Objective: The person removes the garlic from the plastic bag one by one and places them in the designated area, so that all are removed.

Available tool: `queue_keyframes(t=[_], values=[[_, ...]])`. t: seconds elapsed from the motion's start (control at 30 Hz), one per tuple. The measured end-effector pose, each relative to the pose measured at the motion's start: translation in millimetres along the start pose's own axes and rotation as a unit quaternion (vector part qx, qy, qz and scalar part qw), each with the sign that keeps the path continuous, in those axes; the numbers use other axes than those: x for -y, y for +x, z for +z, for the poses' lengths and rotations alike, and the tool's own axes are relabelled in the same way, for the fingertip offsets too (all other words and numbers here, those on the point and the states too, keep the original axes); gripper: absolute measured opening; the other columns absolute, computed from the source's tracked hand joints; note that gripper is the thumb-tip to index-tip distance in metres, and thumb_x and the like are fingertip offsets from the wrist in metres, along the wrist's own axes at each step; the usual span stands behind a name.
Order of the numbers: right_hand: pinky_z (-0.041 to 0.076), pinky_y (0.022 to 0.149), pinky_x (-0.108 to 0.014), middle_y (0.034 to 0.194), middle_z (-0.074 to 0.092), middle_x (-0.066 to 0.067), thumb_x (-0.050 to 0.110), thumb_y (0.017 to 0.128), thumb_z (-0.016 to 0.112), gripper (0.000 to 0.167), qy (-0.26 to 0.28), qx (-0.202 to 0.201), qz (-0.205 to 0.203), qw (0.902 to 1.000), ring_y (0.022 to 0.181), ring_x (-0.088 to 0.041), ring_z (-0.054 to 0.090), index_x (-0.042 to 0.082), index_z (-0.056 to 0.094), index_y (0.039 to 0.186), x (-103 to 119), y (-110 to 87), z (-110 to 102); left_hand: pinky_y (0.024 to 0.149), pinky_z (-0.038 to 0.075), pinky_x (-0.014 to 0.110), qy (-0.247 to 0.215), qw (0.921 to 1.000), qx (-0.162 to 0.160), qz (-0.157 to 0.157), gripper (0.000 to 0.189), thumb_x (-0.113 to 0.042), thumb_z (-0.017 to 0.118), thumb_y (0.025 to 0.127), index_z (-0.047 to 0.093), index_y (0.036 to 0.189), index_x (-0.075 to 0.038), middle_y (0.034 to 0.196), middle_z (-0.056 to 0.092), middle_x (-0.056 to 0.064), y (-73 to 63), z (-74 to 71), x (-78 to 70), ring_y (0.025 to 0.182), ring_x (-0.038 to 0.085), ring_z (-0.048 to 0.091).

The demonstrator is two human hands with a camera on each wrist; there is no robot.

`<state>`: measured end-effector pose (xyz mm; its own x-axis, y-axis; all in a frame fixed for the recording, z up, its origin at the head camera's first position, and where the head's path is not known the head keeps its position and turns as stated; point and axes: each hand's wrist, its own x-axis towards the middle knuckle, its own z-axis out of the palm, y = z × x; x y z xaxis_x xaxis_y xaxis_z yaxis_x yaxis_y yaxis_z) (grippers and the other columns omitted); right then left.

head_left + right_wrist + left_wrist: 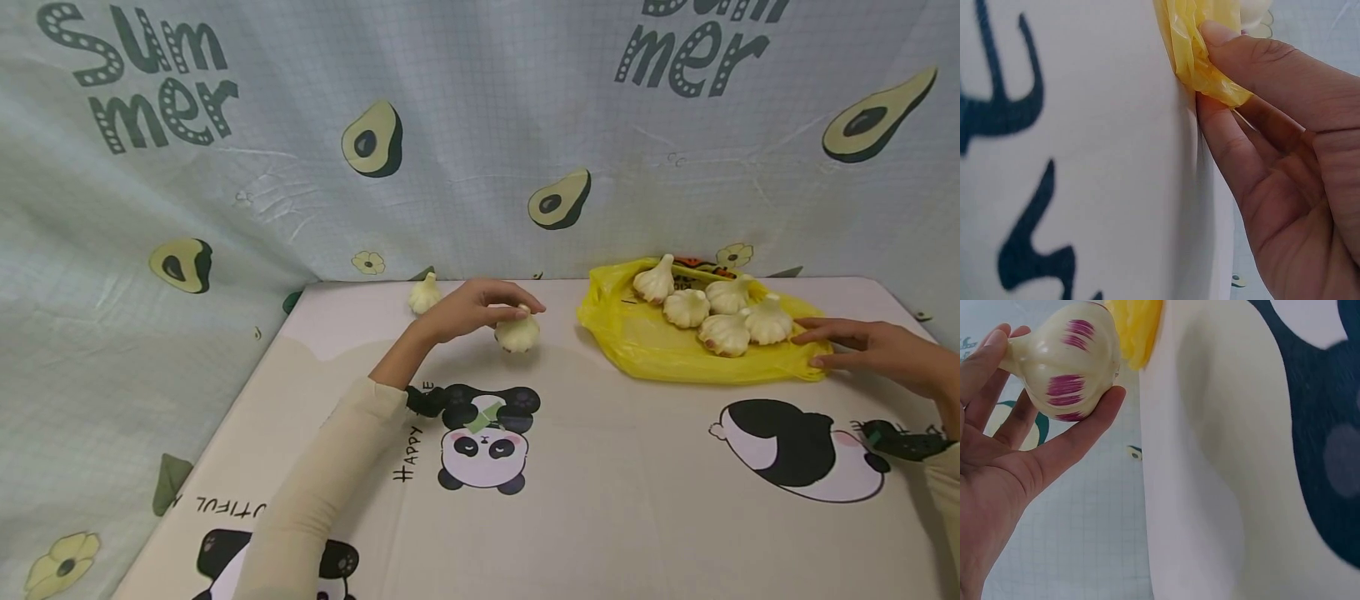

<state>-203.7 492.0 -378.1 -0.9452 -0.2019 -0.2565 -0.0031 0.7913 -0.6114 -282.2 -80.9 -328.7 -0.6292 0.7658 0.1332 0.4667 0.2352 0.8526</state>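
My left hand [480, 311] pinches a garlic bulb [517, 333] by its stem, close over the table; in the left wrist view this bulb [1072, 362] is cream with purple streaks. Another garlic bulb [424, 294] sits behind that wrist, at the table's back edge. Toward the right, a yellow plastic bag [645, 358] lies spread with several garlic bulbs [726, 333] on it. My right hand [877, 350] is at the bag's right end. The right wrist view shows its thumb and fingers pinching a gathered corner of the yellow bag [1210, 69].
The table's cover [585, 500] is pale with panda prints and lettering. Behind it hangs a light curtain [465, 125] printed with avocados and the word Summer, meeting the table's back edge. Black bands [426, 402] circle both wrists.
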Motion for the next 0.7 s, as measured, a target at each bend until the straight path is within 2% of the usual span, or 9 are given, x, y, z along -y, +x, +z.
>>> queue_keyframes(t=[0.2,0.43,0.7], values=[[0.023,0.101,-0.081,0.156,0.016,-0.042,0.027,0.098,0.069,0.052,-0.002,-0.002,-0.004,1.0000,0.139,-0.067,0.010,-0.010,0.055,0.134,-2.2,1.1,0.4,0.071,0.052,0.033,0.006,0.9998,-0.014,-0.011,0.021,-0.017,0.062,0.103,0.075,0.119,-0.011,0.121,0.070,0.001,-8.7,-7.8,2.5,0.102,0.020,0.060],[0.023,0.102,-0.081,0.156,0.015,-0.043,0.026,0.098,0.069,0.053,-0.006,0.001,0.006,1.0000,0.139,-0.067,0.010,-0.010,0.054,0.134,1.1,-0.4,0.2,0.070,0.053,0.041,0.001,0.9994,-0.028,-0.021,0.021,-0.015,0.061,0.103,0.074,0.118,-0.009,0.120,0.071,0.003,-16.4,-12.4,12.0,0.103,0.020,0.060],[0.022,0.101,-0.081,0.155,0.016,-0.044,0.023,0.097,0.070,0.053,-0.007,0.001,0.003,1.0000,0.138,-0.068,0.010,-0.012,0.053,0.134,4.0,-1.5,0.0,0.083,0.050,0.030,0.007,0.9990,-0.038,-0.023,0.020,-0.014,0.061,0.104,0.075,0.117,-0.010,0.117,0.073,0.001,-23.0,-17.4,14.6,0.114,0.017,0.061]])
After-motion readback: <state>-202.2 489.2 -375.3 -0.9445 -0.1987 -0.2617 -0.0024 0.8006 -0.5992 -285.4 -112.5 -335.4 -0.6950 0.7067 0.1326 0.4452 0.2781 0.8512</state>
